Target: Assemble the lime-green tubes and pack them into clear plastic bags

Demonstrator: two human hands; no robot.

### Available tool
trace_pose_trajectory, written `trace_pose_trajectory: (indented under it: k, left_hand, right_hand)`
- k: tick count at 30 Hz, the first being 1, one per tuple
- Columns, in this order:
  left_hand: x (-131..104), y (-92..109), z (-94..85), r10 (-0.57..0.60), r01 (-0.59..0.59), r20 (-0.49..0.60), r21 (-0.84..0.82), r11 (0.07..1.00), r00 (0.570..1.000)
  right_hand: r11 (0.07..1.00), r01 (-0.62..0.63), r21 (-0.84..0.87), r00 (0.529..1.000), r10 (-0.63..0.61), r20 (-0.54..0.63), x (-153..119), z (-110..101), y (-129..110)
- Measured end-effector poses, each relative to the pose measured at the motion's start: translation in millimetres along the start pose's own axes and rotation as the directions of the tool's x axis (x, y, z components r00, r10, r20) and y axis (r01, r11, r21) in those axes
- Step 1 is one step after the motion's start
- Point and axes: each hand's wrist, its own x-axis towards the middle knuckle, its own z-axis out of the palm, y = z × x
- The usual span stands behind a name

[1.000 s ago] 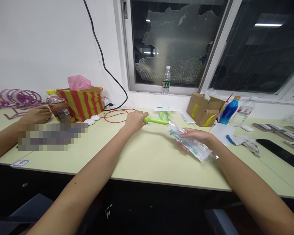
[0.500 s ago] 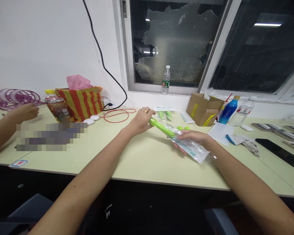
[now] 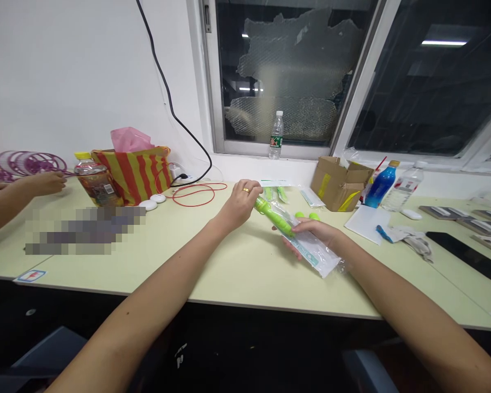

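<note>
My left hand [image 3: 242, 204], with a ring on one finger, is closed on the upper left end of a lime-green, stick-like plastic piece [image 3: 279, 222]. The lower part of that piece lies inside a clear plastic bag [image 3: 325, 265] with teal print. My right hand [image 3: 311, 232] pinches the bag around the piece's lower end, thumb on top and fingers underneath. Both hands are held over the pale table [image 3: 233, 267]. Just behind them are small lime-green round pieces [image 3: 313, 216], partly hidden by my right hand, and bagged green pieces [image 3: 282, 194].
A cardboard box [image 3: 337, 183], a blue bottle [image 3: 382, 183] and a white cloth [image 3: 415, 243] stand or lie to the right. Left are a striped bag [image 3: 137, 174], a tea bottle [image 3: 98, 180] and red cable [image 3: 200, 195]. Another person's hand [image 3: 49, 184] is at far left.
My left hand has moved slightly right and my right hand slightly left, bringing them closer. More of the green piece now lies within the bag. The other person's arm has shifted a little.
</note>
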Motion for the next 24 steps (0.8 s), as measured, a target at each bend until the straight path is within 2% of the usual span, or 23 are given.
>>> trace_pose_trajectory:
  k: [6, 12, 18, 24]
  left_hand:
    - [-2.2, 2.6, 0.5, -0.003, 0.003, 0.073, 0.000, 1.000, 0.997]
    - [-1.6, 7.6, -5.2, 0.053, -0.049, 0.032, -0.107, 0.993, 0.998]
    - [0.1, 6.0, -6.5, 0.027, -0.025, 0.010, -0.225, 0.974, 1.000]
    - [0.0, 8.6, -6.4, -0.007, 0.000, -0.033, -0.216, 0.976, 0.999]
  right_hand:
    - [0.999, 0.018, -0.048, 0.999, -0.021, -0.047, 0.2, 6.4, -0.1]
    - [0.997, 0.055, -0.062, 0.998, -0.057, -0.026, 1.8, 3.5, 1.0]
    - [0.996, 0.061, -0.062, 0.998, -0.063, -0.028, 0.0, 4.8, 0.1]
    - [0.996, 0.061, -0.069, 0.997, -0.064, -0.041, 0.2, 4.2, 0.9]
